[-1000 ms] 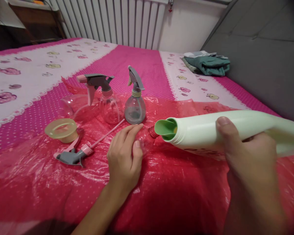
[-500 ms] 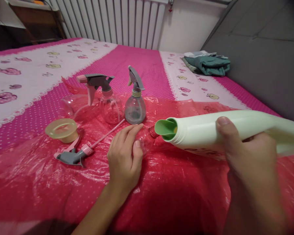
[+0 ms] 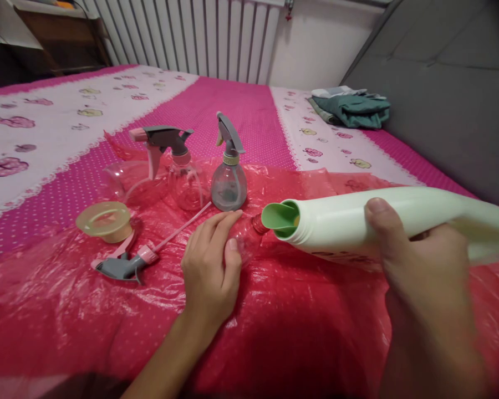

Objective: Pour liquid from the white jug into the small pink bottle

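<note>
My left hand point(image 3: 211, 260) is wrapped round a clear spray bottle body point(image 3: 246, 238) whose threaded neck tilts to the right. In my right hand point(image 3: 419, 255) is a pale green detergent jug point(image 3: 336, 219), tipped nearly level. Its green pouring spout point(image 3: 280, 216) is right at the bottle's neck; whether they touch I cannot tell, and no stream shows. A loose grey and pink spray head point(image 3: 127, 266) with a long tube lies left of my left hand. Beyond it sits a yellowish translucent cap point(image 3: 105, 220).
Behind my left hand stand a small grey spray bottle point(image 3: 228, 185) and a pink spray bottle point(image 3: 187, 183). Red plastic sheeting point(image 3: 299, 332) covers the near bed. Folded clothes point(image 3: 351, 108) lie by the grey headboard point(image 3: 444, 83), and a radiator point(image 3: 191, 39) lines the wall.
Almost nothing differs. Both hands, the jug and the bottle hold nearly the same positions, with only a tiny leftward shift of the jug in the picture.
</note>
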A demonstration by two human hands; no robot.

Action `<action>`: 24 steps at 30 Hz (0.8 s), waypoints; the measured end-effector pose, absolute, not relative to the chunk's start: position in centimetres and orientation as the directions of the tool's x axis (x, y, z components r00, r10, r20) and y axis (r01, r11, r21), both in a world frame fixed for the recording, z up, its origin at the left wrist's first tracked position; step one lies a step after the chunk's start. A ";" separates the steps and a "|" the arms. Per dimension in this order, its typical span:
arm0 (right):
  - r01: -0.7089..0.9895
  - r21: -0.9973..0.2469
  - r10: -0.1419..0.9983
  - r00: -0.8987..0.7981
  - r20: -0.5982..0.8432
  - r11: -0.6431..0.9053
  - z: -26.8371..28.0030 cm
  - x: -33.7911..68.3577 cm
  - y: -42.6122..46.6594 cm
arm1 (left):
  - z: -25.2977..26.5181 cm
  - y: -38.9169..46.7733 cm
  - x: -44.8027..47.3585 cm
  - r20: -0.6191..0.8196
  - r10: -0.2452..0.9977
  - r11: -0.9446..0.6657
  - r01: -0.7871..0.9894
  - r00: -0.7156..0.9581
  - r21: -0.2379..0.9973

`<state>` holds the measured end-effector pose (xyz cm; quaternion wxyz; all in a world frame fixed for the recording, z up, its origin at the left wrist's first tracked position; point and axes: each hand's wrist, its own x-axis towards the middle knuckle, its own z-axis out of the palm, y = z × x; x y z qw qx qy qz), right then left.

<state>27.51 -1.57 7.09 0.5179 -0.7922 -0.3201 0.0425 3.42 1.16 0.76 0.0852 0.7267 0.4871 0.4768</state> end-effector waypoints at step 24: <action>0.497 -0.828 0.523 0.794 0.310 -0.262 7.6 26.7 -1.9 | 0.8 1.1 3.4 0.598 0.799 -0.500 0.621 0.062 0.603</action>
